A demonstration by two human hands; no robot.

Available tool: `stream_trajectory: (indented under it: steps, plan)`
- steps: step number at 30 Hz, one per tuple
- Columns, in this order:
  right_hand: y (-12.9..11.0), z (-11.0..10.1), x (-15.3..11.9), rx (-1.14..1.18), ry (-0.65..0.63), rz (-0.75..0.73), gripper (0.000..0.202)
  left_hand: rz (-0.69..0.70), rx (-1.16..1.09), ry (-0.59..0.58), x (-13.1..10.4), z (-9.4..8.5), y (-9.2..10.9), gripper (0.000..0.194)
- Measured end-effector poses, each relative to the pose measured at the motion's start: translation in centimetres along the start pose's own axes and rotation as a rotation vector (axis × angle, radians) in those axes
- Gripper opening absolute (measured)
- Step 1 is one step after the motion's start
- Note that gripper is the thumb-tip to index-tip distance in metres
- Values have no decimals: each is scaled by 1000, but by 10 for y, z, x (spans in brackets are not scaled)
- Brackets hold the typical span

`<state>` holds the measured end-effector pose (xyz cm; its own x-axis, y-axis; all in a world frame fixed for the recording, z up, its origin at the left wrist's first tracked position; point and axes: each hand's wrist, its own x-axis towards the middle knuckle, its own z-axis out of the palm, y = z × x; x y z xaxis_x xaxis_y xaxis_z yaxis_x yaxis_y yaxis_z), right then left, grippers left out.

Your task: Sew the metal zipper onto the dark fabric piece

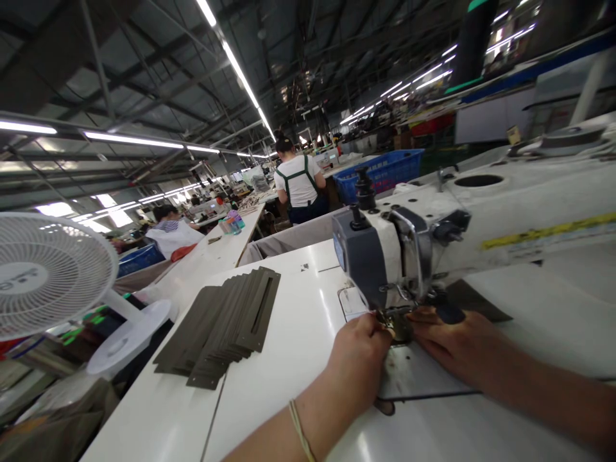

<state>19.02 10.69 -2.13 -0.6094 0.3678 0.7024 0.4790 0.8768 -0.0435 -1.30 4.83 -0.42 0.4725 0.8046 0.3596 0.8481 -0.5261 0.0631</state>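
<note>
A white and dark grey sewing machine [366, 256] stands in front of me, its needle area between my two hands. My left hand [359, 356] is closed, thumb and fingertips pinched right beside the presser foot [398, 324]; what they hold is hidden. On the other side of the foot, my right hand [462, 346] reaches in with its fingers stretched out and lying low on the machine bed. Just behind the right hand, a dark grey-brown fabric piece [476, 300] lies flat, partly covered. To the left, a fanned stack of similar dark panels [221, 327] rests on the white table [269, 404].
A white fan [52, 276] stands at the table's left edge. Beyond the machine are a blue crate [385, 170] and a seated person [298, 179] seen from behind. Another person [173, 234] sits further left. The machine arm [529, 205] takes up the right side.
</note>
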Motion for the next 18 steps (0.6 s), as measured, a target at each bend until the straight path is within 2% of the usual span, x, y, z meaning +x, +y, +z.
stream_trajectory:
  steps: [8,13,18]
  plan:
    - [1,4,-2,-46,18,6,30,5,-60,31,-1,-1,0,20]
    - [2,9,0,-66,19,-10,29,-11,-91,59,1,0,-1,16]
    - [18,0,1,-5,0,-36,24,-4,-80,74,1,1,-6,18]
